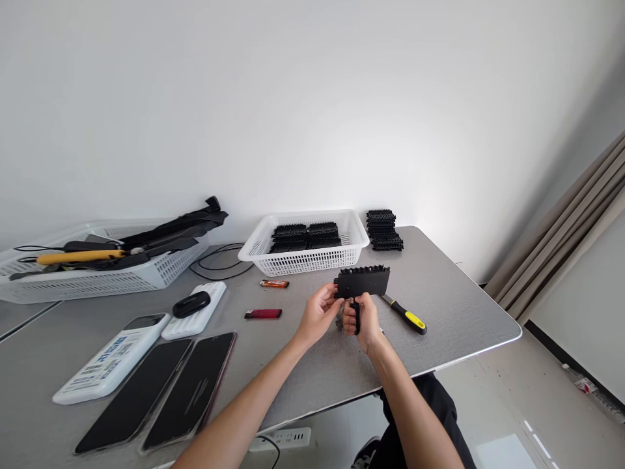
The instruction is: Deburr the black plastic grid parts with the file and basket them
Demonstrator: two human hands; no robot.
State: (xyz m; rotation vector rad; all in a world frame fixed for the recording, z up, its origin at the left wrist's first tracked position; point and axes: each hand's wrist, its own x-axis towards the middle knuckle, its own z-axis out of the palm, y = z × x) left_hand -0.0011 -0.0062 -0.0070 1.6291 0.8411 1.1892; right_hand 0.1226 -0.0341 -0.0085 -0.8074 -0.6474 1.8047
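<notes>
A flat black plastic part [362, 281] with a toothed top edge is held upright above the grey table [454, 306]. My left hand [319, 314] pinches its left end with closed fingers. My right hand [360, 320] is closed around a small black tool handle [357, 317] just under the part. A screwdriver with a yellow and black handle [407, 315] lies on the table just right of my right hand.
A white basket [306, 253] with several black parts stands behind my hands, and a stack of black parts [383, 230] beside it. Two lighters [263, 314], phones [190, 389], a power bank [195, 311] and a second basket [97, 273] lie left. The table edge runs right.
</notes>
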